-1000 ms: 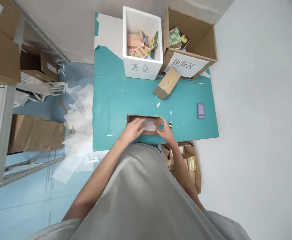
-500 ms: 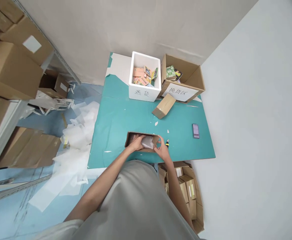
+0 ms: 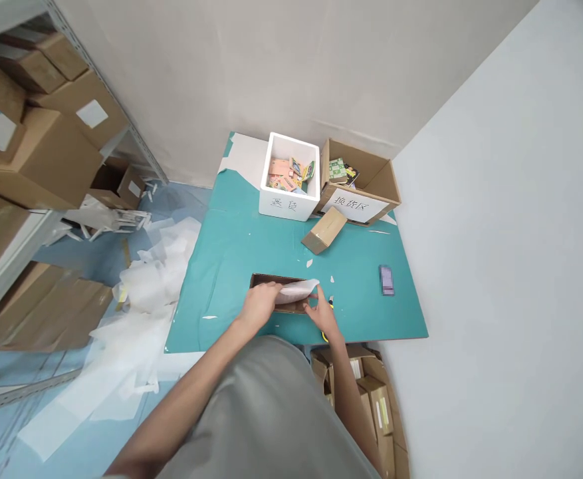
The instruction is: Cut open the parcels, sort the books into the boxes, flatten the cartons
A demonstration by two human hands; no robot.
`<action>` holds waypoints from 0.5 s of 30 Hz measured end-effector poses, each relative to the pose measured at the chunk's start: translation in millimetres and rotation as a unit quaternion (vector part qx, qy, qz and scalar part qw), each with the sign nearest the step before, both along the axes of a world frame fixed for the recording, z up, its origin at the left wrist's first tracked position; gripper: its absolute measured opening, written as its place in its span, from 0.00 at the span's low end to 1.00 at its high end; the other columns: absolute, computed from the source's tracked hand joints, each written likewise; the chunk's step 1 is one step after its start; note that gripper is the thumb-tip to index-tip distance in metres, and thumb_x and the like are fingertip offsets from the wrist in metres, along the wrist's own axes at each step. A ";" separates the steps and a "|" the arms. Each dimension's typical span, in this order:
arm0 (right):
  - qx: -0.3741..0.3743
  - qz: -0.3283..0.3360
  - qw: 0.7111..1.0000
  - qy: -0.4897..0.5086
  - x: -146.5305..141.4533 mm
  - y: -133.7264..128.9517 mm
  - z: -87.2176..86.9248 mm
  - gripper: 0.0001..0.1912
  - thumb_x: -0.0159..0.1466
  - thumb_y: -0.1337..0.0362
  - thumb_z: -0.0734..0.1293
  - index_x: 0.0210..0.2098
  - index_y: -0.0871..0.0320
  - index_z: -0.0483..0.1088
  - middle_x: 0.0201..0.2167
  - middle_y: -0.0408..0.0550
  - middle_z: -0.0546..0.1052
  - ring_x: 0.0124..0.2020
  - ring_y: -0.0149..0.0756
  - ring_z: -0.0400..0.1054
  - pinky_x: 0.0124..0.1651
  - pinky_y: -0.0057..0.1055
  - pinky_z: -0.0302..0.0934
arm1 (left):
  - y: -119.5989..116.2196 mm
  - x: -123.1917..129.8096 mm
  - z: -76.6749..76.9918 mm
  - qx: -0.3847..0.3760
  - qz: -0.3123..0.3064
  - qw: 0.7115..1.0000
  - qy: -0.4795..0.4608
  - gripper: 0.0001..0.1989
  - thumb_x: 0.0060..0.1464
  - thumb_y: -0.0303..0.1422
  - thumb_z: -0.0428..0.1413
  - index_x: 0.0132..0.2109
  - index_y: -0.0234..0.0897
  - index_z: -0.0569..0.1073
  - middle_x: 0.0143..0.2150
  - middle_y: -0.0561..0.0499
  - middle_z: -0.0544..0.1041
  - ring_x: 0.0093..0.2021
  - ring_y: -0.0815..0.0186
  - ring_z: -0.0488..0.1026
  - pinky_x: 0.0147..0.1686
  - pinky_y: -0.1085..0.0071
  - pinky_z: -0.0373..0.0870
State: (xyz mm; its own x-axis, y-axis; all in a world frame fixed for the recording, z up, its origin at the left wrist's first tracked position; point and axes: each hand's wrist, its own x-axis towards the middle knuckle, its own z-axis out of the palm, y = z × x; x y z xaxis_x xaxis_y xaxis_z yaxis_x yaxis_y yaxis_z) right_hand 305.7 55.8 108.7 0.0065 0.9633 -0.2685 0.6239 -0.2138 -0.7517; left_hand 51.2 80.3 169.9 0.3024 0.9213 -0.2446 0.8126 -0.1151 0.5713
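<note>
Near the front edge of the table, a narrow open cardboard box [image 3: 258, 277] has its dark inside facing up. A bundle in thin white wrapping [image 3: 297, 291] lies tilted at its mouth, partly out of it; what the wrapping covers is hidden. My left hand [image 3: 261, 305] grips the bundle's left end, fingers over the top. At the other end my right hand [image 3: 324, 315] has its fingertips on the bundle, with the thumb by the box's right edge. A yellow and black cutter [image 3: 331, 303] lies partly hidden behind my right hand.
On the green table [image 3: 221, 266] stand a white foam box [image 3: 287, 207] of booklets, a labelled carton [image 3: 353, 205] and a small closed box [image 3: 325, 230]. A phone-like purple item [image 3: 386, 280] lies right. Below are a carton of boxes [image 3: 378, 399] and white wrapping sheets [image 3: 136, 313].
The wrapped bundle has come up out of the box and now tilts at its mouth. My right hand has shifted from the box's end to the bundle. The view has tilted slightly upward.
</note>
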 end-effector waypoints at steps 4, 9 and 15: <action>0.061 -0.079 0.988 0.120 -12.1 7.3 29.3 0.37 0.62 0.49 0.73 0.68 0.56 0.68 0.56 0.60 0.81 0.48 0.49 0.81 0.50 0.47 0.77 | -1.0 -37.2 40.9 -0.031 0.130 0.942 -0.307 0.18 0.66 0.43 0.57 0.56 0.45 0.83 0.54 0.47 0.85 0.54 0.46 0.82 0.54 0.57 0.76; 0.146 -0.094 0.946 0.274 -45.2 15.5 99.4 0.20 0.68 0.46 0.69 0.49 0.53 0.78 0.50 0.57 0.84 0.52 0.49 0.80 0.51 0.43 0.77 | -1.9 -43.1 70.0 -0.146 0.226 0.793 -0.546 0.31 0.51 0.56 0.68 0.54 0.39 0.83 0.49 0.43 0.86 0.46 0.51 0.84 0.46 0.59 0.81; 0.189 -0.107 0.929 0.298 -65.9 7.6 154.7 0.19 0.68 0.45 0.69 0.50 0.49 0.78 0.48 0.53 0.83 0.45 0.47 0.80 0.38 0.40 0.79 | -8.2 -28.0 65.6 -0.172 0.246 0.744 -0.597 0.29 0.50 0.55 0.69 0.51 0.39 0.83 0.50 0.42 0.85 0.49 0.52 0.84 0.45 0.59 0.84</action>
